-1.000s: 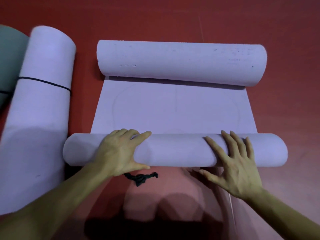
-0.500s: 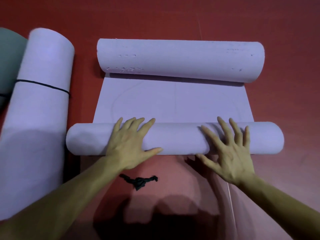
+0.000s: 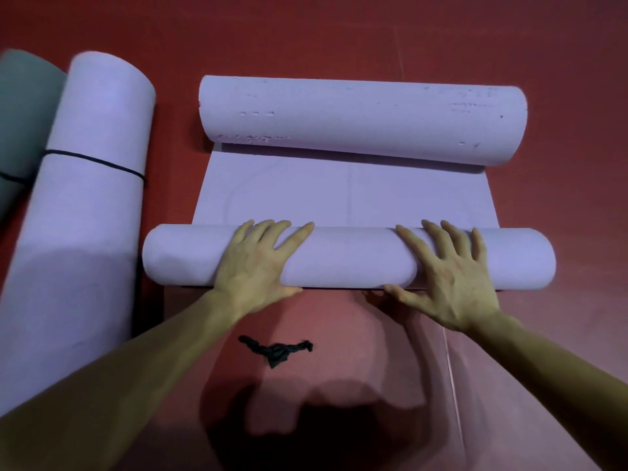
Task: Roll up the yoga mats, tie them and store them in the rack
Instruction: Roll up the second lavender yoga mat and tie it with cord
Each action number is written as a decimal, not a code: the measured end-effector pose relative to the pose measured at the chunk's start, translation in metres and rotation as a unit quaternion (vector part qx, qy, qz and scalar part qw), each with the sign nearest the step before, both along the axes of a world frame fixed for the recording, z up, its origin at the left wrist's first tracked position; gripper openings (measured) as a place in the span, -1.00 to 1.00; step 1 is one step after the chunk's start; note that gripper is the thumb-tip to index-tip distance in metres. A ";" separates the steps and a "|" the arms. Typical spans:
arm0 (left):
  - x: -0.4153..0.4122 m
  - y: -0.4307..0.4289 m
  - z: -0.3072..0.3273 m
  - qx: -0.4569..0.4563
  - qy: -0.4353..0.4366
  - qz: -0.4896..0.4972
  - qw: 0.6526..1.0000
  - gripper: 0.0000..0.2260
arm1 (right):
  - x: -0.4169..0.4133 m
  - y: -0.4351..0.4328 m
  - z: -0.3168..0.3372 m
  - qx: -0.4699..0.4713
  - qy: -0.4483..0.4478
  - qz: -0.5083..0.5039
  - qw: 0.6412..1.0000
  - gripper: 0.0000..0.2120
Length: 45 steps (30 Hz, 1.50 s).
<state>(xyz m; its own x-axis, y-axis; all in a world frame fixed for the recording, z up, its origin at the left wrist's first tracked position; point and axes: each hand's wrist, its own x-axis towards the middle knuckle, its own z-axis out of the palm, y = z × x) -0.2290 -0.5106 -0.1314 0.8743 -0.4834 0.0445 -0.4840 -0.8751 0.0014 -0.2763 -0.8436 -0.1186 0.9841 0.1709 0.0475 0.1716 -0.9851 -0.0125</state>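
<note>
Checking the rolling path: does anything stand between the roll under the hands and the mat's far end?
Nothing lies on the flat lilac foam stretch. The far end, though, is curled into a thick lilac roll, which the thinner roll under the left hand and right hand would meet.

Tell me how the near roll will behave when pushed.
Probably rolls easily: the near roll is a round cylinder on flat floor. Likely soft; it looks dented beside the right hand. May spring open if released; no tie holds it.
</note>
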 end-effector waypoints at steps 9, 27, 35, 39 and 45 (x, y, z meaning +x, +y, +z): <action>-0.021 0.011 0.009 -0.024 0.069 -0.008 0.997 -0.02 | -0.053 0.006 0.004 0.060 -0.053 -0.043 0.996 -0.06; -0.052 -0.003 0.014 -0.014 0.052 0.024 0.998 -0.09 | -0.019 -0.004 0.003 0.009 -0.010 -0.045 0.999 -0.09; -0.006 0.000 0.013 -0.035 0.065 0.022 0.997 -0.12 | -0.020 -0.009 0.000 0.024 -0.033 -0.012 0.999 -0.18; -0.019 -0.004 0.010 -0.074 0.004 0.034 0.997 -0.11 | -0.006 -0.010 0.000 0.015 -0.015 -0.023 1.000 -0.20; -0.012 0.001 0.001 0.011 -0.001 0.007 1.000 0.09 | 0.002 -0.009 0.004 0.013 0.009 -0.028 0.999 -0.20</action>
<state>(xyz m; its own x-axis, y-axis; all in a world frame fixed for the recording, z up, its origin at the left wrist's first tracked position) -0.2410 -0.5097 -0.1304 0.8807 -0.4723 0.0361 -0.4719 -0.8814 -0.0193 -0.2745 -0.8530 -0.1146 0.9929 0.1143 0.0336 0.1157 -0.9924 -0.0409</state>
